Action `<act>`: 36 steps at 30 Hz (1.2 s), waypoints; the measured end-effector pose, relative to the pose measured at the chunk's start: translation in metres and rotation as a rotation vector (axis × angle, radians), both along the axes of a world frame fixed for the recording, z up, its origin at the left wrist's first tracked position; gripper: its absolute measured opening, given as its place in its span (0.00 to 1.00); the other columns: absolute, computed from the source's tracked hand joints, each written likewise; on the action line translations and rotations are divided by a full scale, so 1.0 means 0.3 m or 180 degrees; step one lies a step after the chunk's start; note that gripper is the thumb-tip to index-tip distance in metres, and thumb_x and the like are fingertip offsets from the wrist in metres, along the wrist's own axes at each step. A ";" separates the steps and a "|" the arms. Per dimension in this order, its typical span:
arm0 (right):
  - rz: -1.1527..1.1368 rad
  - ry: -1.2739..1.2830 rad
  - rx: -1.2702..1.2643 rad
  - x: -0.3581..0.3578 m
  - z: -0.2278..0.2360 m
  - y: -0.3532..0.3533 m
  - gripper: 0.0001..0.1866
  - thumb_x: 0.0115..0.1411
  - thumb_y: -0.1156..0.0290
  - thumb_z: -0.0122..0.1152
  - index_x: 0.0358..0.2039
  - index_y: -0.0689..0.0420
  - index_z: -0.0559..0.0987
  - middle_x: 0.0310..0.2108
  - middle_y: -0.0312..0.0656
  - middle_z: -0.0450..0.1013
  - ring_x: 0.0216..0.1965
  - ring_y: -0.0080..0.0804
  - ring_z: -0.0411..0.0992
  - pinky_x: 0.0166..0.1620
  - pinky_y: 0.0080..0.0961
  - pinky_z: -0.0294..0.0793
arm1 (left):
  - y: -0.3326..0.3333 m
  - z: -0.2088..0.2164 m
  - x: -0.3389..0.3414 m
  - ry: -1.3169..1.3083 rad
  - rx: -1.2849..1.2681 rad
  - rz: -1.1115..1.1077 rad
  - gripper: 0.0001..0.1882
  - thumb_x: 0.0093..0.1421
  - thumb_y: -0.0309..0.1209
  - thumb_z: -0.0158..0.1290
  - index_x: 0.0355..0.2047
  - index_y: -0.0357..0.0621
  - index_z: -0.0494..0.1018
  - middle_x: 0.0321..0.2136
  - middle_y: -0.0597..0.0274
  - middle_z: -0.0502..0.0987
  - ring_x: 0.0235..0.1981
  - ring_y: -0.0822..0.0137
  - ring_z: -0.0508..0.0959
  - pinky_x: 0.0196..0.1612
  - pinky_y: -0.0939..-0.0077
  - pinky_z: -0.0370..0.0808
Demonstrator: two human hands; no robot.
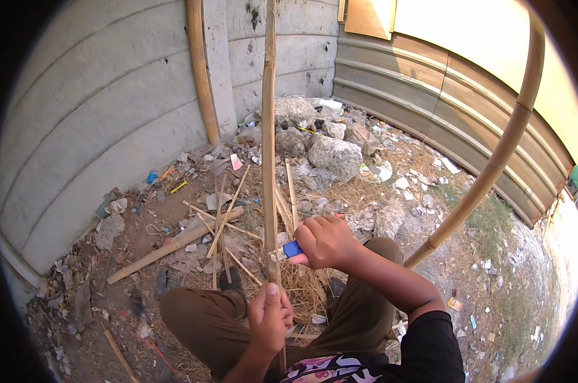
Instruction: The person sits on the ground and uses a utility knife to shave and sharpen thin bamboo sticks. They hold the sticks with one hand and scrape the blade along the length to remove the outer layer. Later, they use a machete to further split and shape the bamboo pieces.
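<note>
A long split bamboo strip [269,140] stands nearly upright in front of me, running from my lap to the top edge of the view. My left hand [270,316] is closed round its lower part, thumb on top. Just above, my right hand [326,242] grips a knife [292,249] by its blue handle. The short blade meets the strip from the right; how deep it sits in the bamboo I cannot tell. Thin bamboo splints [227,210] lie on the ground ahead, beside a thick round bamboo piece [174,245] to the left.
My bent legs [200,319] frame the work. Pale shavings [308,287] lie between them. A tall bamboo pole [487,172] slants up at the right. Rocks [335,157] and litter lie before the concrete wall [110,96] and the corrugated fence [423,89].
</note>
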State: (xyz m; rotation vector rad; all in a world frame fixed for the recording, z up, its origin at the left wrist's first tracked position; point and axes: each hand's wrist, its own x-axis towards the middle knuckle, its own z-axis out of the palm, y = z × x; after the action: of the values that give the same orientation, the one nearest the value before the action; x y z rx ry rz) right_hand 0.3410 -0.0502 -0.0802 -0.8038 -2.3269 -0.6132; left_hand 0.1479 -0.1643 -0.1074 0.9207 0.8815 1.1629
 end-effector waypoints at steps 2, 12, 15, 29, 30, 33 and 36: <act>-0.0482 0.0607 -0.0182 -0.031 0.011 0.026 0.25 0.72 0.48 0.43 0.29 0.58 0.70 0.20 0.46 0.70 0.18 0.44 0.72 0.21 0.39 0.67 | -0.001 -0.016 0.001 0.0025 -0.0014 -0.0066 0.23 0.75 0.49 0.37 0.30 0.45 0.62 0.16 0.72 0.58 0.14 0.81 0.56 0.17 0.84 0.54; -0.1072 0.1539 -0.0365 0.117 0.173 0.118 0.19 0.74 0.57 0.40 0.33 0.60 0.67 0.14 0.51 0.66 0.17 0.56 0.70 0.21 0.46 0.65 | -0.047 0.016 0.024 0.0189 0.0408 -0.0394 0.22 0.75 0.48 0.40 0.30 0.44 0.63 0.18 0.71 0.60 0.17 0.82 0.58 0.20 0.86 0.56; -0.0396 0.1563 -0.0741 0.073 0.033 -0.029 0.18 0.72 0.58 0.44 0.31 0.59 0.70 0.15 0.47 0.66 0.15 0.49 0.69 0.20 0.41 0.66 | -0.027 0.016 0.018 0.0099 0.0199 -0.0337 0.21 0.75 0.46 0.40 0.31 0.43 0.64 0.19 0.71 0.60 0.18 0.83 0.58 0.20 0.86 0.56; -0.0377 0.0270 -0.0146 0.059 -0.027 -0.112 0.29 0.68 0.41 0.47 0.23 0.55 0.68 0.17 0.38 0.62 0.15 0.36 0.67 0.19 0.32 0.66 | -0.019 -0.005 0.048 0.0875 0.0666 -0.0091 0.20 0.76 0.41 0.38 0.32 0.40 0.67 0.18 0.71 0.63 0.18 0.82 0.62 0.20 0.82 0.61; -0.0415 0.0212 -0.0100 0.058 -0.022 -0.108 0.29 0.68 0.40 0.46 0.23 0.55 0.68 0.17 0.38 0.62 0.15 0.36 0.67 0.19 0.32 0.66 | -0.016 -0.005 0.043 0.0913 0.0661 -0.0086 0.20 0.76 0.41 0.38 0.33 0.39 0.69 0.16 0.70 0.65 0.17 0.81 0.64 0.20 0.79 0.62; -0.0307 0.0041 0.0229 0.069 -0.007 -0.072 0.30 0.67 0.40 0.45 0.23 0.55 0.69 0.17 0.37 0.62 0.16 0.34 0.67 0.20 0.32 0.67 | -0.017 0.004 0.040 0.1020 0.0671 -0.0028 0.20 0.76 0.40 0.38 0.34 0.38 0.70 0.15 0.70 0.66 0.16 0.80 0.66 0.20 0.78 0.63; -0.0241 -0.0070 0.0352 0.065 0.000 -0.042 0.31 0.66 0.38 0.47 0.24 0.55 0.70 0.18 0.37 0.62 0.16 0.33 0.67 0.20 0.31 0.66 | -0.014 0.017 0.037 0.0928 0.0580 0.0031 0.20 0.76 0.41 0.37 0.33 0.38 0.69 0.15 0.71 0.65 0.16 0.81 0.65 0.20 0.80 0.62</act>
State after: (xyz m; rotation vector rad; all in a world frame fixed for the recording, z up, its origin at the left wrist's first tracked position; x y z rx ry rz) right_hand 0.3603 -0.0627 -0.0802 -0.8404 -2.2685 -0.7801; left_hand 0.1591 -0.1686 -0.1023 1.2587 1.0251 1.1477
